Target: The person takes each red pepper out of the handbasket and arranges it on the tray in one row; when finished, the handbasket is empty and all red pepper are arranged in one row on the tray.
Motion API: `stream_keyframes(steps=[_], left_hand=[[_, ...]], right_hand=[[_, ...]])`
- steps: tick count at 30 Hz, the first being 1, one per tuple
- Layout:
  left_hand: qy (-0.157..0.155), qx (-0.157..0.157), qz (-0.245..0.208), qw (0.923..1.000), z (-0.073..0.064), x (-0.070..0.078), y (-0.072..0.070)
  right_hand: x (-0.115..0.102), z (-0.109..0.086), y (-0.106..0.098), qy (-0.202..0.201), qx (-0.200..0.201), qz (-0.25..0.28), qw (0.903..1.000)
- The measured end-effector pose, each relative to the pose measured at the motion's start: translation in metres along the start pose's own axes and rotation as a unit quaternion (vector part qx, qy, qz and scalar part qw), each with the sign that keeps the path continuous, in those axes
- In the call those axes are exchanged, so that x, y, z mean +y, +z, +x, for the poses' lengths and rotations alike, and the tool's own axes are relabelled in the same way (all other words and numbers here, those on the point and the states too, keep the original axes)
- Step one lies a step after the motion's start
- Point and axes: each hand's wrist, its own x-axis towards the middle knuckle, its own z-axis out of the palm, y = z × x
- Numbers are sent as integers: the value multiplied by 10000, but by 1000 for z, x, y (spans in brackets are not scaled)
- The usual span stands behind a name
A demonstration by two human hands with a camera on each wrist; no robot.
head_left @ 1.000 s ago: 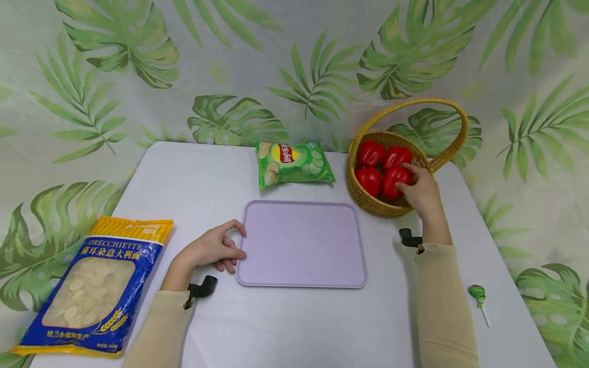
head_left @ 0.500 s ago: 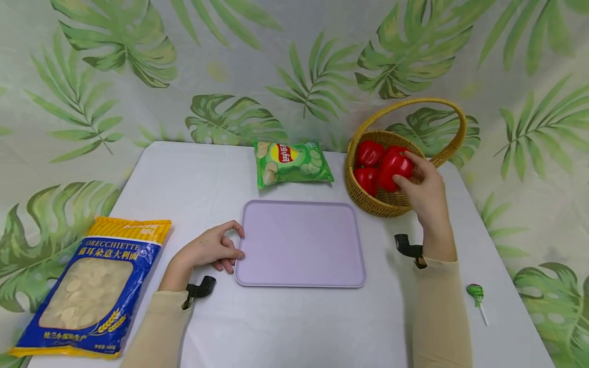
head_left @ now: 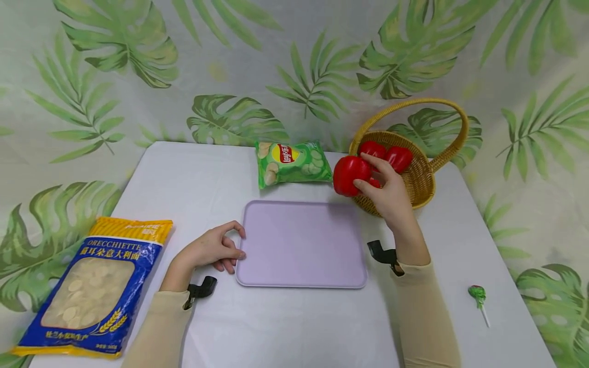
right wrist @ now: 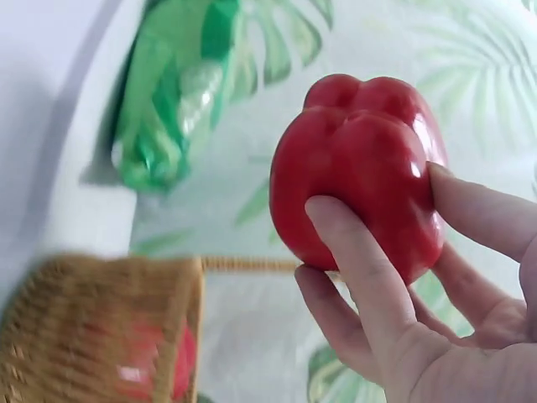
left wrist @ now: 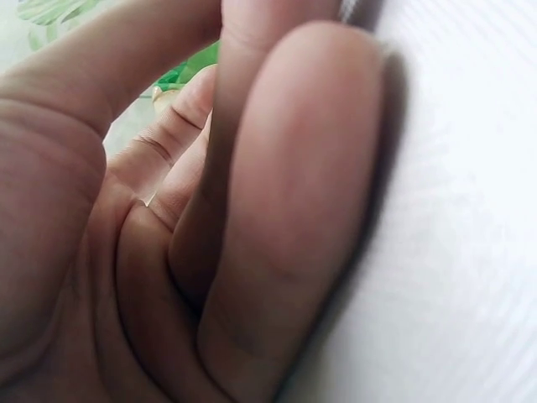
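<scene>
A red bell pepper (head_left: 351,176) is in my right hand (head_left: 388,191), gripped between thumb and fingers. It is held up by the front left of the wicker basket (head_left: 421,186), where more red bell peppers (head_left: 399,158) lie. The right wrist view shows the held bell pepper (right wrist: 361,176) from close by, with the thumb on its near side. My left hand (head_left: 213,247) rests at the left edge of the lilac tray (head_left: 301,245), thumb and index fingertips touching its rim. Bent fingers (left wrist: 294,168) of that hand fill the left wrist view.
Behind the tray lies a green bag of potato chips (head_left: 294,163). A blue and yellow bag of orecchiette pasta (head_left: 96,286) is at the left table edge. On the right lies a lollipop (head_left: 478,299) in a green wrapper. The basket's tall handle (head_left: 414,102) arches over the back.
My right hand has taken one bell pepper up out of the basket and moved it left, past the basket's rim. The left hand has stayed at the tray.
</scene>
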Motion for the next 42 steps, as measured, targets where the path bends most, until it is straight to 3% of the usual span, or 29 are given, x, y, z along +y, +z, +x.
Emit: stream_keyframes(steps=[8, 26, 33, 42], left_hand=[[-7, -6, -23, 10000, 1, 0, 1], [-73, 12, 0, 10000, -1, 1, 1], [-58, -41, 26, 10000, -3, 2, -2], [20, -151, -90, 9998, -5, 3, -4]], right_hand=[[-5, 1, 39, -220, -558, 257, 9979], [-10, 0, 139, 71, -1555, 383, 9871], [-9, -1, 175, -73, -1570, -173, 9874], [-13, 1, 198, -12, -1386, -362, 9897]])
